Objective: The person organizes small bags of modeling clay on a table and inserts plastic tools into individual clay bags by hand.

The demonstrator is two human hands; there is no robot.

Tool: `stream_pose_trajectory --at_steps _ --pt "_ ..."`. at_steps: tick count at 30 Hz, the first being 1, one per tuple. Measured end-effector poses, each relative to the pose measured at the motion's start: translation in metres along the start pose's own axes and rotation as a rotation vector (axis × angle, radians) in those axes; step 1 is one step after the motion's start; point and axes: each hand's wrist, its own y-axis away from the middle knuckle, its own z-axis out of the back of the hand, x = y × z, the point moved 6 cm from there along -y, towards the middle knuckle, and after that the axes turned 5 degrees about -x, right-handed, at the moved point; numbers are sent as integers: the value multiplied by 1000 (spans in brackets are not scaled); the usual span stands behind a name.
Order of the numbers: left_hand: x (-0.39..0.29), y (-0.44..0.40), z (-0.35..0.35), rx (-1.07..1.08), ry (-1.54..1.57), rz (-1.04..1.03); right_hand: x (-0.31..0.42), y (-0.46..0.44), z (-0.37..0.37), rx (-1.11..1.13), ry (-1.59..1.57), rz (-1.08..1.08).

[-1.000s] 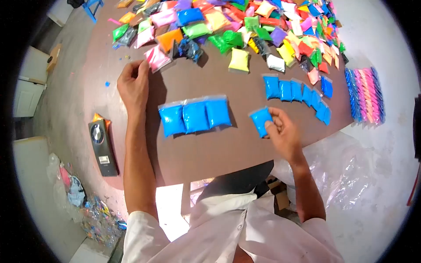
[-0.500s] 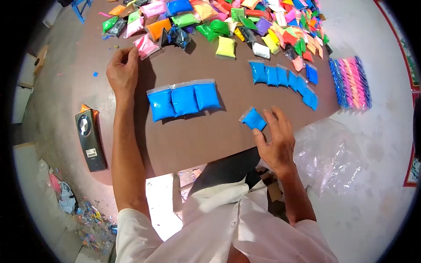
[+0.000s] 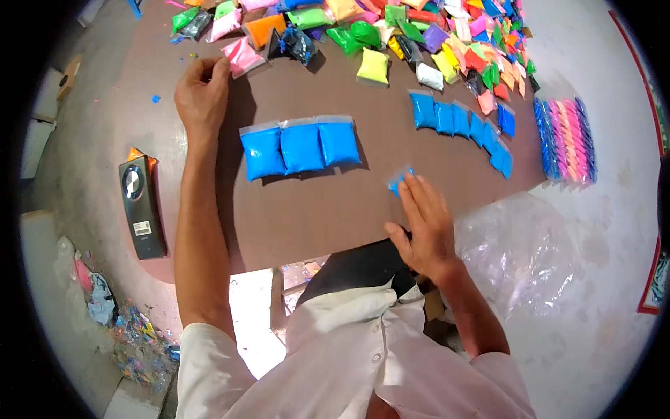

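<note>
1. The left hand [image 3: 201,98], fingers curled, is over the brown table [image 3: 314,216], just beside a pink packet [image 3: 243,57]; whether they touch is unclear.
2. The right hand [image 3: 427,227], fingers extended, covers most of a small blue packet [image 3: 395,186] near the table's front edge.
3. Between the hands, three larger blue packets [image 3: 301,148] lie side by side.
4. Farther right, smaller blue packets [image 3: 461,120] form a curved row, with a darker blue packet [image 3: 507,123] beside it.
5. Multicoloured packets [image 3: 434,38] spread across the far side.
6. A dark phone [image 3: 142,206] lies at left, an orange packet [image 3: 142,156] showing at its top end.
</note>
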Motion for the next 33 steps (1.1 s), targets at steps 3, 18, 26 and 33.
stream_pose_trajectory --at_steps 3,18,26,33 --pt "-7 2 1 -6 -31 42 5 1 -2 -10 41 -35" --pt "5 -1 0 8 -24 32 -6 26 12 65 7 -99" --pt "-6 0 1 24 -97 41 -6 21 11 92 41 -54" --pt "-4 1 2 35 -29 34 3 14 23 36 23 -27"
